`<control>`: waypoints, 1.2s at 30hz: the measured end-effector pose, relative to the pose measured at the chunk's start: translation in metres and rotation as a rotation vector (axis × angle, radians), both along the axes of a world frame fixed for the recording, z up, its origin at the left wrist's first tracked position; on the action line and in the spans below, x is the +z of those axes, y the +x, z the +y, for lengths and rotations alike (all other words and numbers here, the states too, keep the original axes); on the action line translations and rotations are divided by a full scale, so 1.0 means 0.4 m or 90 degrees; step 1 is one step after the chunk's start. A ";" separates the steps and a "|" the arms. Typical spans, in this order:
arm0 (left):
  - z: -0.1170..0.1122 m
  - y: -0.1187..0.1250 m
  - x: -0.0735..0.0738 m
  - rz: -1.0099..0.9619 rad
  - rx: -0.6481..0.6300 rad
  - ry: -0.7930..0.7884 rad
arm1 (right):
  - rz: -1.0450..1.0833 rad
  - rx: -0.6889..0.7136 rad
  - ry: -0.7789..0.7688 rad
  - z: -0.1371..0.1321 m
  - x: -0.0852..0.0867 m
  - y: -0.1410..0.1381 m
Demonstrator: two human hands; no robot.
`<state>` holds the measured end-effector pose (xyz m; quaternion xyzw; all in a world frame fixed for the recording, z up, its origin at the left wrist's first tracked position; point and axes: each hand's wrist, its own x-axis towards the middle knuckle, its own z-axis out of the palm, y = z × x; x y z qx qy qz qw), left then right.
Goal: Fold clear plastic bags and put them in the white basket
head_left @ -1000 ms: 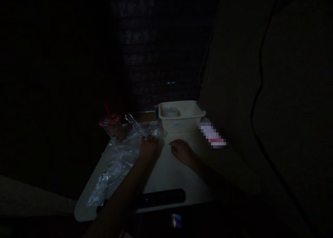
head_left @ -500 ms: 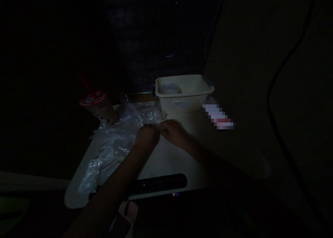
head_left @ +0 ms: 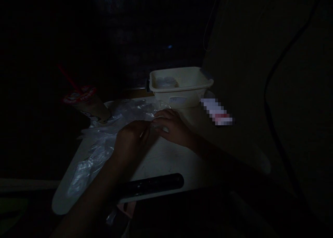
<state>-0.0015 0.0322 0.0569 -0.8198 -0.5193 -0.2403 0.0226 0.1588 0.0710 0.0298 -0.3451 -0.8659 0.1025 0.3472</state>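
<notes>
In dim light my left hand [head_left: 131, 137] is closed, fingers pinched together over the tabletop. My right hand [head_left: 173, 127] meets it, its fingers curled and its thumb below. A pale, see-through bit of plastic [head_left: 163, 128] shows between the right thumb and fingers; it looks like plastic bag film. The left fingertips touch the same spot, though what they grip is mostly hidden. Crumpled clear plastic bags [head_left: 101, 142] spread over the table to the left of and behind my hands.
A lidded drink cup [head_left: 90, 106] with a red straw leans at the left. Behind my hands stands a cream plastic bin [head_left: 182, 95] with something clear inside. A blurred-out phone-like item [head_left: 217, 112] lies right. A black bar [head_left: 156, 185] lies along the white table's [head_left: 166, 161] front edge.
My left hand has turned and shifted left and nearer. My right hand's fingers have spread somewhat around the pale plastic. The view has shifted slightly.
</notes>
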 end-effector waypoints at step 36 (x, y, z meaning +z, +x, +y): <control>-0.070 0.026 0.039 -0.276 0.035 -0.091 | 0.029 0.029 -0.051 -0.046 0.059 0.054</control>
